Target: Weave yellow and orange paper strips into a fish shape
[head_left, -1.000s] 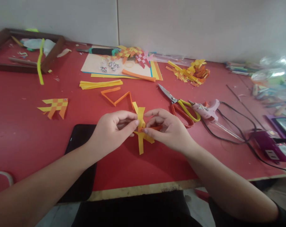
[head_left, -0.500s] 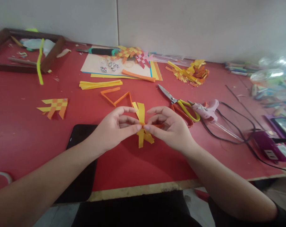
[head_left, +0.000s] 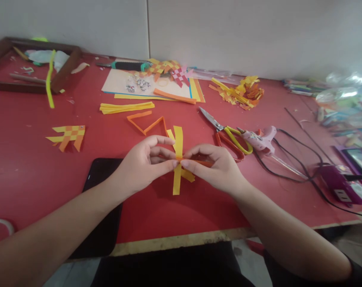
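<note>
Yellow paper strips point(head_left: 178, 141) cross an orange paper strip point(head_left: 203, 162) between my two hands, just above the red table. My left hand point(head_left: 151, 159) pinches the crossing from the left between thumb and fingers. From the right, my right hand point(head_left: 212, 165) pinches the same spot, with the orange strip running back under its fingers. One yellow strip stands nearly upright, its lower end hanging below my thumbs. Other yellow ends angle out behind it. The fingers partly hide where the strips interlace. Just beyond my hands lies a folded orange strip point(head_left: 146, 129).
A woven paper fish point(head_left: 70, 133) and a black phone point(head_left: 105, 215) lie left. Yellow strips point(head_left: 127, 107) are stacked further back. Scissors point(head_left: 219, 125), a pink glue gun point(head_left: 260, 140) with its cord, and paper scraps point(head_left: 243, 93) are right. A wooden frame point(head_left: 65, 69) stands back left.
The upright yellow strip now reaches further down below my thumbs. The fingers of my right hand have lowered and straightened, so more of the orange strip shows.
</note>
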Demonstrator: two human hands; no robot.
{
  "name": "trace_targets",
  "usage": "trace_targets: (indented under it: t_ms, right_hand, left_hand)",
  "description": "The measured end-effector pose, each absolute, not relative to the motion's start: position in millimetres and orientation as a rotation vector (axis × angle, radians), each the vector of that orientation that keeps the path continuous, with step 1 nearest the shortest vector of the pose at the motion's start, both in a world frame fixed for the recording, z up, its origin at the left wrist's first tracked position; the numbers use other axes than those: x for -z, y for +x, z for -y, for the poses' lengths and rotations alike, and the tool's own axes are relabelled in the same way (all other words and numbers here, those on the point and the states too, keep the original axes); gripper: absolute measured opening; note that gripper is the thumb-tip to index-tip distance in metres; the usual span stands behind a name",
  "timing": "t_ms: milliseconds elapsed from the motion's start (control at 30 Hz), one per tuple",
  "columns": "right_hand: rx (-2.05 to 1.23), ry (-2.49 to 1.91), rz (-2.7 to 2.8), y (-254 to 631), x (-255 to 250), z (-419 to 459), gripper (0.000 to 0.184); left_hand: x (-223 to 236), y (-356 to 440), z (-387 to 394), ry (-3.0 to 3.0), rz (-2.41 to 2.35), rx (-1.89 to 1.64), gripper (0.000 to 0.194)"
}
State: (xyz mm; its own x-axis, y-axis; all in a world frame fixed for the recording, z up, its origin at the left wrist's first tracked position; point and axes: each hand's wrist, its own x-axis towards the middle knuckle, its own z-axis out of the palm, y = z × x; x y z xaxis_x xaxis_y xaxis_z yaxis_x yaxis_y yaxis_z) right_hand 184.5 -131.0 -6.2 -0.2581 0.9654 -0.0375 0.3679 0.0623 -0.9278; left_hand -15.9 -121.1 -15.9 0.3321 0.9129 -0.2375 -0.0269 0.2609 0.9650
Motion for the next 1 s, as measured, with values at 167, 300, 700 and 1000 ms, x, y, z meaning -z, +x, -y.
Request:
trace_targets:
  t_ms: [167, 300, 700, 1000]
  right_hand:
    - [-1.178, -1.296, 1.724, 184.6, 6.3, 129.8, 0.018]
    - [-1.202, -1.309, 1.689, 184.0, 6.9, 129.6, 0.018]
    - [-1.203, -1.349, 1.654, 183.6, 6.4, 131.1, 0.021]
    - [-1.214, -1.354, 1.65, 181.9, 6.3, 131.5, 0.023]
  left_hand:
    - [17.5, -16.9, 123.2, 1.142, -1.04, -0.832, 0.044]
    - [16.1, -16.5, 124.3, 1.156, -1.048, -0.855, 0.043]
    - [13.9, -14.7, 124.0, 1.106, -1.068, -0.855, 0.042]
    - [14.2, -15.0, 124.4, 1.097, -1.087, -0.828, 0.042]
